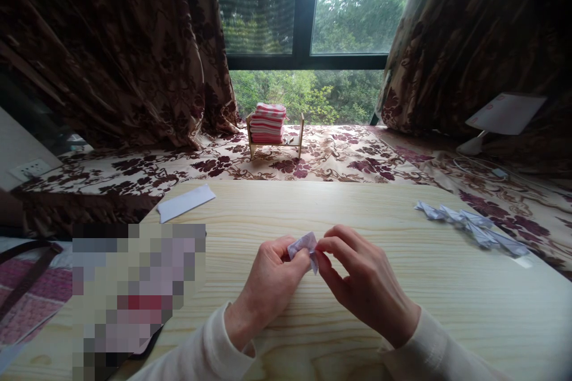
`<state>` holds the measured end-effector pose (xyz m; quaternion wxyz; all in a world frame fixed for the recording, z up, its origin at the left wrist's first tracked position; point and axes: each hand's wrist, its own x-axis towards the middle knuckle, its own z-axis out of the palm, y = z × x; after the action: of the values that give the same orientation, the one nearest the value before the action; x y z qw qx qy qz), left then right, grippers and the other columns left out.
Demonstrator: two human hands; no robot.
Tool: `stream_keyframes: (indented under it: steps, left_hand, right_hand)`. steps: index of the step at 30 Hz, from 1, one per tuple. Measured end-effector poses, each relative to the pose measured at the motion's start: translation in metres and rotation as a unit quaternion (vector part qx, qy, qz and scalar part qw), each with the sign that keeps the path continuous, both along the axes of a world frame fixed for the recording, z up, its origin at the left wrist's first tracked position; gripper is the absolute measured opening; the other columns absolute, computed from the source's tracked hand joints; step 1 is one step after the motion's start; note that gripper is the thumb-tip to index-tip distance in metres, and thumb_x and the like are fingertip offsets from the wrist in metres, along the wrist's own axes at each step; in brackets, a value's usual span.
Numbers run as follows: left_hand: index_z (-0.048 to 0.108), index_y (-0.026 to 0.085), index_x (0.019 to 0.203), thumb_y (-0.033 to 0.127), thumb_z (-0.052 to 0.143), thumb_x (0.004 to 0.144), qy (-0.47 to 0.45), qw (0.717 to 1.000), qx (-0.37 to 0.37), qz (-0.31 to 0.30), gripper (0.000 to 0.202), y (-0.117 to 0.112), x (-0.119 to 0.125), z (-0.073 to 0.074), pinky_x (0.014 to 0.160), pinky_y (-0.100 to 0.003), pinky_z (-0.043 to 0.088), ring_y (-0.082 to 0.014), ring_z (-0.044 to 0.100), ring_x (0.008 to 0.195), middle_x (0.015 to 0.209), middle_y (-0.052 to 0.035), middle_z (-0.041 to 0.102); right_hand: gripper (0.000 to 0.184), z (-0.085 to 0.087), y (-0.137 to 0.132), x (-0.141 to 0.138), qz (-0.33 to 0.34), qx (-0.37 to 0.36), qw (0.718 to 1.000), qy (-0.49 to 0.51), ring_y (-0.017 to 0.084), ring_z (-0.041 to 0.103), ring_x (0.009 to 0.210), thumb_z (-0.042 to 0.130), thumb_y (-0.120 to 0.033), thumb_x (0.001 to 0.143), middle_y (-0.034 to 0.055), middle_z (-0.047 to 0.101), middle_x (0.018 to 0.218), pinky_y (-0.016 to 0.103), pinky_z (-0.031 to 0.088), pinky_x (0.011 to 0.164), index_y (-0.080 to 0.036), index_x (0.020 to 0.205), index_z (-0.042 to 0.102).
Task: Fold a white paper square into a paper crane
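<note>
Over the middle of the wooden table (370,208), my left hand (272,280) grips a small piece of folded white paper (304,243), its thumb pressed on the near face. My right hand (357,274) pinches the right edge of that paper between thumb and fingertips. Its other fingers are curled. Part of the paper is hidden behind the left thumb. At the table's far right lie several folded paper pieces (473,226) in an overlapping row. A flat white paper strip or stack (186,202) rests near the far left corner.
A blurred-out object (143,303) lies on the table's left side. Beyond the table, a floral cloth (357,155) covers the window ledge, where a small rack (301,134) holds folded red-and-white cloths (268,123). A white lamp (504,113) with a cable stands at the right.
</note>
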<state>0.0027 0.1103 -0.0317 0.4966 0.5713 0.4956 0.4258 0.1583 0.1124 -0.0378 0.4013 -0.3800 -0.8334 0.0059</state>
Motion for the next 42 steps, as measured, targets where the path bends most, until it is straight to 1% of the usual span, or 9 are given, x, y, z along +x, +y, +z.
stream_keyframes:
  steps: [9,14,17,23,26,30,35,40,42]
  left_hand:
    - [0.048,0.016,0.057,0.029,0.059,0.077,-0.006,1.000,0.012,0.005,0.026,0.000,0.002,-0.002,0.053,-0.024,0.030,-0.0102,0.035,0.058,0.059,0.0031,0.038]
    - [0.049,0.016,0.057,0.026,0.056,0.078,-0.005,1.000,0.003,0.012,0.025,0.001,0.001,-0.002,0.051,-0.024,0.027,-0.0097,0.032,0.056,0.058,0.0036,0.036]
    - [0.050,0.016,0.058,0.026,0.055,0.078,0.000,1.000,0.003,0.012,0.024,0.000,0.001,0.000,0.051,-0.024,0.027,-0.0098,0.032,0.057,0.058,0.0034,0.037]
    - [0.053,0.015,0.060,0.027,0.054,0.076,-0.008,1.000,-0.012,0.003,0.020,-0.002,0.001,0.001,0.053,-0.024,0.028,-0.0103,0.034,0.058,0.059,0.0026,0.040]
    - [0.051,0.015,0.059,0.027,0.054,0.076,-0.029,0.999,-0.015,-0.012,0.021,-0.002,0.001,0.002,0.052,-0.024,0.027,-0.0099,0.032,0.057,0.058,0.0027,0.039]
    - [0.048,0.015,0.057,0.029,0.054,0.075,-0.051,0.998,-0.027,-0.038,0.023,-0.002,0.000,0.004,0.050,-0.024,0.024,-0.0093,0.029,0.056,0.057,0.0031,0.035]
    - [0.049,0.015,0.054,0.029,0.055,0.071,-0.072,0.994,-0.048,-0.069,0.023,-0.002,0.000,0.006,0.049,-0.025,0.021,-0.0087,0.027,0.054,0.055,0.0031,0.034]
    - [0.057,0.013,0.055,0.027,0.055,0.069,-0.096,0.992,-0.064,-0.058,0.019,0.000,0.000,0.007,0.050,-0.024,0.023,-0.0083,0.030,0.053,0.053,0.0024,0.041]
    - [0.058,0.013,0.056,0.028,0.057,0.069,-0.099,0.992,-0.066,-0.049,0.020,0.001,0.000,0.006,0.050,-0.024,0.023,-0.0084,0.031,0.053,0.053,0.0025,0.041]
  right_hand:
    - [0.009,-0.001,0.000,-0.001,-0.002,-0.010,1.000,0.017,0.016,0.053,0.068,0.050,-0.013,0.088,0.0037,0.056,0.076,0.027,0.042,0.060,-0.019,0.082,0.056]
    - [0.009,0.000,0.001,0.000,-0.021,-0.094,0.993,0.067,0.015,0.053,0.067,0.050,-0.017,0.087,0.0034,0.056,0.078,0.028,0.042,0.060,-0.019,0.079,0.055]
    - [0.011,0.001,0.002,0.000,-0.007,-0.151,0.983,0.100,0.015,0.053,0.067,0.048,-0.018,0.087,0.0029,0.056,0.077,0.029,0.043,0.061,-0.018,0.079,0.055]
    - [0.009,-0.002,0.003,-0.002,0.009,-0.154,0.981,0.119,0.014,0.049,0.065,0.056,-0.016,0.083,0.0012,0.053,0.073,0.027,0.042,0.059,-0.019,0.074,0.053]
    - [0.012,-0.003,0.004,-0.002,0.024,-0.168,0.978,0.125,0.013,0.049,0.064,0.054,-0.018,0.085,0.0011,0.052,0.073,0.026,0.041,0.058,-0.019,0.073,0.052]
    - [0.024,0.000,0.003,0.000,0.053,-0.241,0.961,0.123,0.014,0.047,0.063,0.045,-0.025,0.092,0.0007,0.049,0.069,0.028,0.039,0.059,-0.019,0.069,0.048]
    - [0.029,0.006,0.002,0.002,0.081,-0.365,0.917,0.139,0.015,0.044,0.064,0.042,-0.039,0.092,0.0004,0.046,0.069,0.028,0.036,0.058,-0.020,0.071,0.047]
    - [0.040,0.009,0.005,0.006,0.057,-0.386,0.908,0.150,0.012,0.036,0.060,0.034,-0.046,0.094,-0.0028,0.037,0.063,0.027,0.032,0.055,-0.021,0.063,0.038]
    - [0.040,0.011,0.005,0.007,0.055,-0.391,0.908,0.137,0.012,0.037,0.060,0.036,-0.046,0.093,-0.0026,0.038,0.063,0.027,0.032,0.057,-0.021,0.063,0.038]
